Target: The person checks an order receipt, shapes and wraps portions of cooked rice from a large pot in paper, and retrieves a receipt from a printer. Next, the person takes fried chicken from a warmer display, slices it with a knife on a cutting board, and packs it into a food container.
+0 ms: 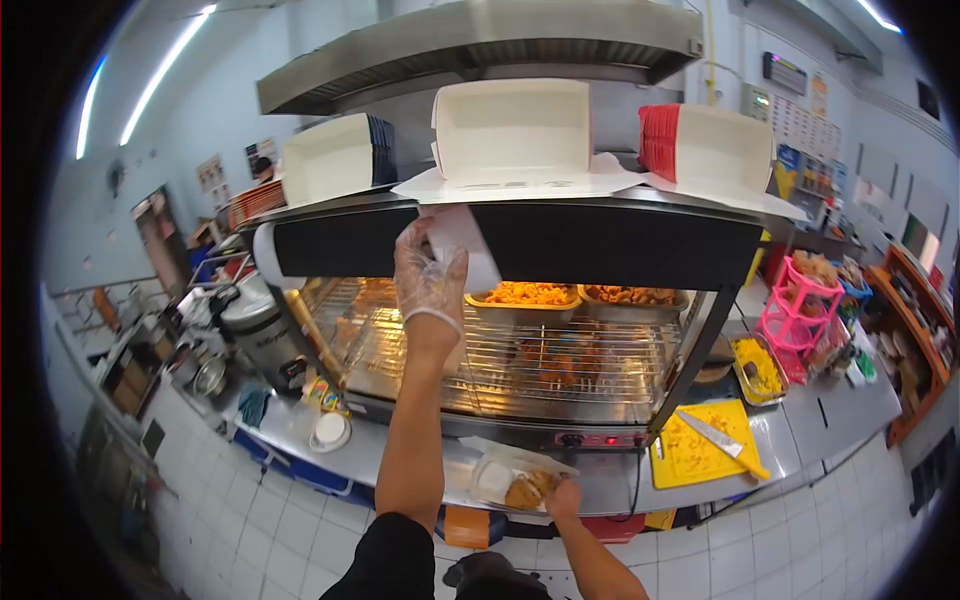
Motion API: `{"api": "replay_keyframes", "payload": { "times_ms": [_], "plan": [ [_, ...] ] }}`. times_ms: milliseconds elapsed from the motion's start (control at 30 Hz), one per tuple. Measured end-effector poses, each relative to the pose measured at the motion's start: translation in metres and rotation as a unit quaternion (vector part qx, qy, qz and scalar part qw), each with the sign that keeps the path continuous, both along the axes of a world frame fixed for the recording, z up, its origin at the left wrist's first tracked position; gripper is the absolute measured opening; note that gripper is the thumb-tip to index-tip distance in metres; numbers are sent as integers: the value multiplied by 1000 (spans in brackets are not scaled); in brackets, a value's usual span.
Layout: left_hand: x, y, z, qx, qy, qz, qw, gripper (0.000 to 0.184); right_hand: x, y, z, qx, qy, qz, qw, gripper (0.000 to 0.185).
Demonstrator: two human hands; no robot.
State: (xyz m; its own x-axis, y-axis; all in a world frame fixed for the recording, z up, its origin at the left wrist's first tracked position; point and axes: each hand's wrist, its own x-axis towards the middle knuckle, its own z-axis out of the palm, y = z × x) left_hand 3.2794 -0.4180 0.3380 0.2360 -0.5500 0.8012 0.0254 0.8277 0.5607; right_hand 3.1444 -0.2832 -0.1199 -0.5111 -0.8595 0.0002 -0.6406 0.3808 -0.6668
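My left hand [428,265], in a clear plastic glove, is raised in front of the warming cabinet's dark top panel [620,245]. Its fingers are closed on a white paper [468,247], just below the stacked boxes. Low in front of the cabinet, my right hand [565,497] grips the right edge of an open paper food box [525,458]. Inside that box lie pieces of golden fried food [530,490] and a white mound [495,478] I cannot identify.
On the cabinet roof stand white-lined boxes [513,125] in several stacks. Metal pans of fried food [525,293] and wire racks [590,350] fill the cabinet. To the right, a knife [710,432] rests on a yellow cutting board [690,465]; a pink basket [800,310] stands beyond.
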Motion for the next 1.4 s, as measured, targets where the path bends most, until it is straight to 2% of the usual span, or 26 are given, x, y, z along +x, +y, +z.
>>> {"api": "replay_keyframes", "payload": {
  "times_ms": [33,133,167,200,233,333,433,467,533,667,767,800,867,900,933,967,1000,1033,1067,1133,1200,1300,1400],
  "plan": [
    [-9,-13,-6,-66,-24,109,992,33,-5,11,3,-14,-14,19,1000,27],
    [-8,-30,-15,-41,-69,53,995,25,-32,49,19,-21,-45,84,995,31],
    [-7,-23,-16,-8,-86,64,994,19,-40,67,23,-16,-56,106,993,32],
    [-14,-2,-13,2,-81,70,994,20,-49,85,29,40,-71,94,992,34],
    [-24,19,-7,7,-75,73,994,21,-63,105,37,26,-88,103,990,35],
    [-96,125,10,1,-93,-15,996,31,-114,174,48,5,-124,126,984,35],
    [-160,156,-13,25,-106,-192,975,36,-189,239,36,-1,-173,122,977,37],
    [-186,171,-16,68,-90,-244,963,36,-217,264,41,-4,-166,113,980,35],
    [-247,201,-14,148,-55,-351,923,37,-286,308,52,-12,-145,90,985,31],
    [-368,221,-32,124,-35,-503,854,37,-442,389,32,24,-103,-99,989,28],
    [-461,218,-54,185,-78,-509,837,40,-562,438,50,-15,-64,-205,976,30],
    [-495,223,-57,181,-57,-538,821,32,-592,444,72,-48,-23,-236,970,31],
    [-568,217,-79,201,-29,-583,786,25,-688,468,41,-97,11,-270,958,32],
    [-605,214,-86,211,-19,-606,767,23,-724,472,46,-97,16,-280,955,31],
    [-640,215,-88,178,-24,-605,775,20,-753,470,61,-96,16,-294,951,32],
    [-675,211,-100,186,-12,-611,769,17,-784,473,65,-76,73,-286,952,31],
    [-700,217,-98,189,-35,-597,779,17,-804,467,78,-99,66,-301,946,32],
    [-725,224,-89,183,-57,-581,791,18,-846,467,56,-59,107,-320,939,33],
    [-750,237,-83,195,-46,-585,786,25,-878,464,48,-37,105,-333,936,34],
    [-785,247,-80,202,-101,-555,801,30,-941,460,38,-17,91,-304,948,36],
    [-812,248,-86,197,-117,-535,813,40,-991,453,46,-17,89,-301,949,37],
    [-833,252,-101,172,-152,-464,855,60,-1081,436,41,15,50,-248,967,36],
    [-837,252,-122,137,-303,-299,894,62,-1161,403,32,27,33,-190,981,37]
  ]
}}
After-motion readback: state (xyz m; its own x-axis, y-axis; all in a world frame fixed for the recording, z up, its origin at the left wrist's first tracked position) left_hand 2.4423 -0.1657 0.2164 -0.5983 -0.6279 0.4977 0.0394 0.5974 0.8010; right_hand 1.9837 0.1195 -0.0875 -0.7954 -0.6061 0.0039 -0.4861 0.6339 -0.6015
